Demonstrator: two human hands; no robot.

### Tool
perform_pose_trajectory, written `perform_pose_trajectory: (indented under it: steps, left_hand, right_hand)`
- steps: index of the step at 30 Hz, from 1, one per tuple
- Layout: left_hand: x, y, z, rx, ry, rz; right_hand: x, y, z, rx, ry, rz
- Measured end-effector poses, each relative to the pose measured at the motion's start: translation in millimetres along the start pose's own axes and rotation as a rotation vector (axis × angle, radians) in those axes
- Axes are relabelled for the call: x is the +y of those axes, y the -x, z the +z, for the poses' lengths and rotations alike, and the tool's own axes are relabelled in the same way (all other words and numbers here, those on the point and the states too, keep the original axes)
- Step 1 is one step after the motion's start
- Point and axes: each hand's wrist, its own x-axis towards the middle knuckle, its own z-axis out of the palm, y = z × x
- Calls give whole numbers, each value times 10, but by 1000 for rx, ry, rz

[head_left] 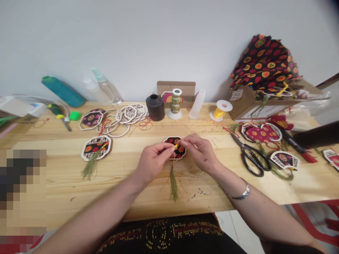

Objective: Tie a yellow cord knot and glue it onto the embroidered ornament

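A small length of bright yellow cord (176, 145) is pinched between the fingertips of the left hand (154, 160) and right hand (200, 151), held close together above a black floral pendant with a pale scalloped rim (180, 152) and olive-green thread tassel (173, 187) on the pale wooden counter (63, 192). Fine cord handling is judged to be in hand; steady fingertip control is called for.

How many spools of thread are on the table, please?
4: teal spool at left by the wall; black spool and green spool mid-table; yellow spool further right. Others may be hidden.
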Motion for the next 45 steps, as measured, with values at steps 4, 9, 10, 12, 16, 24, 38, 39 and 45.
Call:
perform_pose_trajectory:
  steps: [4,9,10,12,16,24,38,39,45]
  left_hand:
    - [-32,-2,-8,-3,40,-30]
    - [-34,5,-12,-27,50,-32]
    - [-31,5,-11,-27,54,-36]
    - [-25,5,-8,-30,56,-43]
    - [-22,6,-7,-51,30,-36]
    - [-46,11,-27,-78,-36,7]
    - [1,22,-17,-112,-18,8]
    - [0,24,-18,-115,-23,7]
    - [-5,27,-20,-125,-20,-7]
  right_hand:
    - [33,-6,1,12,-9,-4]
    - [56,-8,5,-31,-36,-9]
    - [59,-9,4,-44,-48,-3]
    - [64,-9,3,-47,-71,10]
    - [59,-7,5,-9,-81,0]
    - [30,-4,2,14,-45,-48]
    - [-22,-2,-14,-17,121,-205]
    - [-26,0,-14,-22,129,-209]
    - [-24,15,4,-43,150,-210]
